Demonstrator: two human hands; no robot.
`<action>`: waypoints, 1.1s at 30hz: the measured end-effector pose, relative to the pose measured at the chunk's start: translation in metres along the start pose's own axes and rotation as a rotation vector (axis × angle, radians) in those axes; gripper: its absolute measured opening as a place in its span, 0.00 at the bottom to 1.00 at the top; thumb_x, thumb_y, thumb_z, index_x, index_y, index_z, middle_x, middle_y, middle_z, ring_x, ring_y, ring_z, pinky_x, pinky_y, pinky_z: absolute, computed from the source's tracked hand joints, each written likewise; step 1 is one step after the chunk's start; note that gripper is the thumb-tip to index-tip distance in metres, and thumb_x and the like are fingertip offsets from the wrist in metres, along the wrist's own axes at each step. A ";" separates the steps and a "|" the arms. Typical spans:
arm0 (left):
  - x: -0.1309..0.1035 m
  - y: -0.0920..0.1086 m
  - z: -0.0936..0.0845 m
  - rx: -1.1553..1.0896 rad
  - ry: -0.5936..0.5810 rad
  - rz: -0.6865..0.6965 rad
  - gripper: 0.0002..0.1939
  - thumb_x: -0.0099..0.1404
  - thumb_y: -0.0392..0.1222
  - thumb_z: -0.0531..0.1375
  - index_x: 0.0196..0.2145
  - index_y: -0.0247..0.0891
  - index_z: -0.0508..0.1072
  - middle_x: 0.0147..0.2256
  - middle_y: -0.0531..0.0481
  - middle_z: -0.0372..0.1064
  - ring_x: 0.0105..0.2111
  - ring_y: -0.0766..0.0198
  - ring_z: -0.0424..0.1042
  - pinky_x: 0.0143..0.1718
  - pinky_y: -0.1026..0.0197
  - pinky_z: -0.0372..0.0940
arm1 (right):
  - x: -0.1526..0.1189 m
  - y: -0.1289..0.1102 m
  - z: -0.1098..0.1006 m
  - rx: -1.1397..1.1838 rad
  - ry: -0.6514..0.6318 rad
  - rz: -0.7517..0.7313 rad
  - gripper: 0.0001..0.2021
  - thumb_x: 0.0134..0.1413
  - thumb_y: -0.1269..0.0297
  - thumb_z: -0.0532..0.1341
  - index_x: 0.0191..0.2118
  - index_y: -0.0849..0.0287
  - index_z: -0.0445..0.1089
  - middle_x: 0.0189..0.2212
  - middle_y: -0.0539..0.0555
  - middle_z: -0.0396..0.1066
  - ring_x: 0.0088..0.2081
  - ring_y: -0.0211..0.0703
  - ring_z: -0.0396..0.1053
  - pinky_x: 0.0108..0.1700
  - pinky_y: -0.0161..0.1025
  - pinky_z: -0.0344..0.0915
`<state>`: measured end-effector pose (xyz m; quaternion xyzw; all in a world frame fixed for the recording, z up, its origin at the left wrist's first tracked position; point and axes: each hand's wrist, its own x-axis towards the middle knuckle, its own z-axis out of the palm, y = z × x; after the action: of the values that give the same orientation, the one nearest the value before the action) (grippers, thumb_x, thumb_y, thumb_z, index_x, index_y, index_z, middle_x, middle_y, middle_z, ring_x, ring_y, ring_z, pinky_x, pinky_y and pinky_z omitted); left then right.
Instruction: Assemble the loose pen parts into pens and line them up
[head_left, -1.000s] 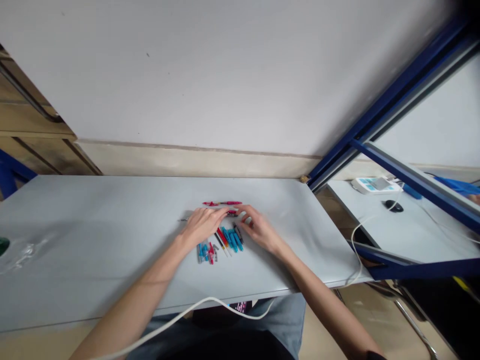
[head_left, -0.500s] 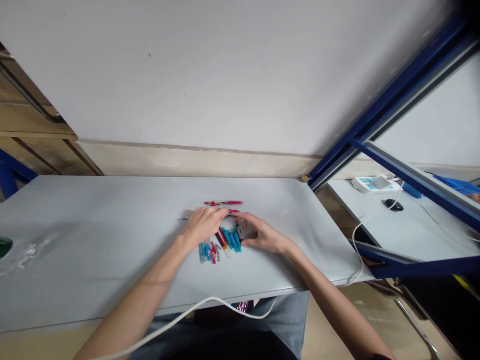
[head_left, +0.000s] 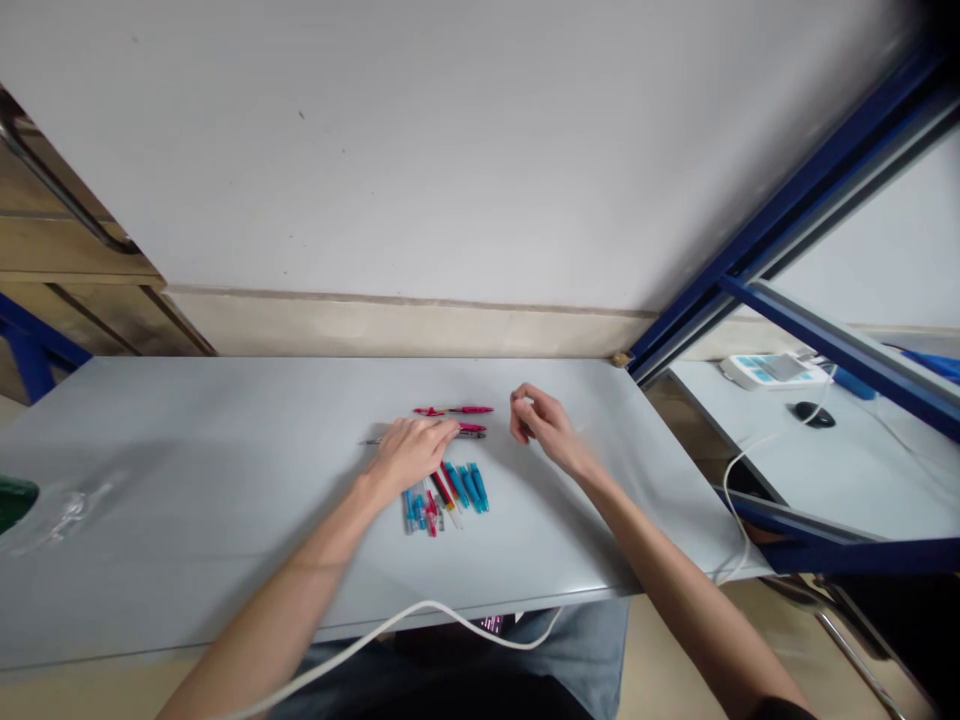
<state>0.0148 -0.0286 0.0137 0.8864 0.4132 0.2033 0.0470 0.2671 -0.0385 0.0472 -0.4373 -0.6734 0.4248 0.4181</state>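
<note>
My left hand is over two pens lying side by side, its fingers closed and bent down onto them. The right ends of a pink pen and a dark grey pen stick out past its fingertips; a thin tip shows on its left. My right hand is raised to the right of the pens, fingers curled round a small greyish piece that they mostly hide. Beyond the left hand lies another pink pen. Nearer me are blue barrels, red and dark refills and clear, blue and pink pen parts.
A clear plastic bag with something green lies at the table's left edge. A white cable crosses in front of me. Right of the blue frame, another table holds a white device and a black mouse.
My right hand has drawn back to the right and lifted, its fingers now curled. The grey-black piece beside the blue barrels is gone from there. My left hand stays over the pens.
</note>
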 end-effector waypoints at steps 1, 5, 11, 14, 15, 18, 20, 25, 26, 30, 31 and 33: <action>0.000 0.000 0.000 -0.007 0.005 -0.005 0.15 0.76 0.42 0.50 0.43 0.44 0.77 0.34 0.49 0.78 0.31 0.61 0.76 0.31 0.62 0.62 | 0.007 0.000 0.003 0.067 0.052 -0.013 0.19 0.68 0.45 0.52 0.35 0.56 0.65 0.21 0.46 0.66 0.23 0.38 0.58 0.30 0.36 0.59; -0.001 0.000 0.000 -0.018 0.040 -0.041 0.15 0.76 0.43 0.50 0.43 0.44 0.77 0.33 0.50 0.79 0.30 0.61 0.77 0.29 0.62 0.61 | 0.020 0.011 0.021 0.137 0.240 -0.015 0.19 0.63 0.45 0.60 0.31 0.57 0.68 0.25 0.48 0.64 0.27 0.38 0.60 0.32 0.36 0.60; -0.001 -0.002 0.004 -0.054 0.085 -0.014 0.14 0.76 0.42 0.51 0.46 0.45 0.77 0.38 0.50 0.80 0.34 0.61 0.78 0.31 0.63 0.63 | 0.005 0.022 0.036 0.360 0.223 0.133 0.17 0.61 0.47 0.62 0.37 0.59 0.73 0.24 0.50 0.67 0.25 0.39 0.62 0.29 0.36 0.61; -0.001 -0.001 0.006 -0.054 0.084 -0.017 0.14 0.76 0.43 0.51 0.46 0.45 0.76 0.39 0.51 0.80 0.34 0.61 0.78 0.31 0.62 0.63 | 0.002 0.018 0.038 0.368 0.228 0.141 0.16 0.60 0.49 0.64 0.37 0.58 0.74 0.26 0.52 0.72 0.26 0.40 0.65 0.28 0.37 0.61; -0.001 -0.001 0.006 -0.051 0.086 -0.022 0.14 0.76 0.43 0.51 0.46 0.45 0.76 0.39 0.51 0.80 0.34 0.61 0.78 0.31 0.62 0.63 | 0.002 0.017 0.039 0.357 0.231 0.145 0.16 0.59 0.48 0.64 0.37 0.58 0.75 0.26 0.53 0.74 0.26 0.40 0.66 0.28 0.37 0.61; 0.000 -0.001 0.004 -0.053 0.093 -0.028 0.15 0.77 0.44 0.50 0.46 0.44 0.77 0.37 0.50 0.80 0.33 0.62 0.78 0.30 0.62 0.63 | 0.004 0.017 0.041 0.341 0.234 0.166 0.17 0.58 0.48 0.65 0.37 0.59 0.75 0.26 0.54 0.75 0.27 0.42 0.69 0.27 0.37 0.62; 0.000 -0.001 0.003 -0.056 0.092 -0.026 0.15 0.77 0.44 0.50 0.45 0.44 0.77 0.35 0.51 0.80 0.32 0.63 0.78 0.30 0.63 0.62 | 0.005 0.019 0.043 0.351 0.239 0.172 0.17 0.57 0.48 0.66 0.36 0.59 0.75 0.27 0.54 0.76 0.27 0.42 0.69 0.26 0.36 0.63; 0.000 -0.002 0.002 -0.078 0.096 -0.021 0.13 0.76 0.42 0.51 0.46 0.45 0.77 0.38 0.52 0.80 0.33 0.63 0.78 0.30 0.62 0.62 | 0.005 0.022 0.043 0.394 0.250 0.185 0.17 0.57 0.48 0.66 0.36 0.60 0.75 0.28 0.56 0.77 0.28 0.42 0.70 0.26 0.36 0.64; 0.000 -0.002 0.002 -0.081 0.096 -0.020 0.13 0.76 0.42 0.51 0.46 0.44 0.77 0.38 0.52 0.80 0.33 0.63 0.78 0.30 0.62 0.62 | 0.005 0.022 0.043 0.395 0.248 0.190 0.17 0.56 0.48 0.66 0.36 0.60 0.75 0.28 0.56 0.77 0.28 0.42 0.70 0.25 0.36 0.64; 0.000 -0.001 -0.002 -0.061 0.066 -0.020 0.15 0.77 0.43 0.50 0.47 0.44 0.77 0.37 0.50 0.79 0.33 0.62 0.78 0.31 0.62 0.64 | 0.004 0.020 0.043 0.372 0.206 0.188 0.18 0.55 0.47 0.67 0.37 0.60 0.76 0.29 0.56 0.78 0.28 0.43 0.71 0.26 0.37 0.65; 0.000 0.000 -0.003 -0.053 0.061 -0.019 0.14 0.77 0.44 0.50 0.50 0.44 0.75 0.37 0.49 0.79 0.34 0.61 0.78 0.31 0.63 0.64 | 0.004 0.020 0.043 0.355 0.193 0.181 0.18 0.55 0.47 0.67 0.37 0.60 0.76 0.29 0.56 0.78 0.27 0.43 0.71 0.26 0.37 0.65; 0.000 0.001 -0.004 -0.031 0.056 -0.018 0.16 0.76 0.46 0.52 0.58 0.44 0.70 0.40 0.48 0.79 0.36 0.59 0.79 0.34 0.62 0.65 | 0.002 0.019 0.044 0.287 0.182 0.152 0.18 0.56 0.47 0.67 0.35 0.60 0.76 0.26 0.54 0.77 0.25 0.41 0.69 0.25 0.36 0.64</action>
<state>0.0140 -0.0297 0.0172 0.8757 0.4193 0.2337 0.0509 0.2303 -0.0410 0.0172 -0.4593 -0.5306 0.5055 0.5020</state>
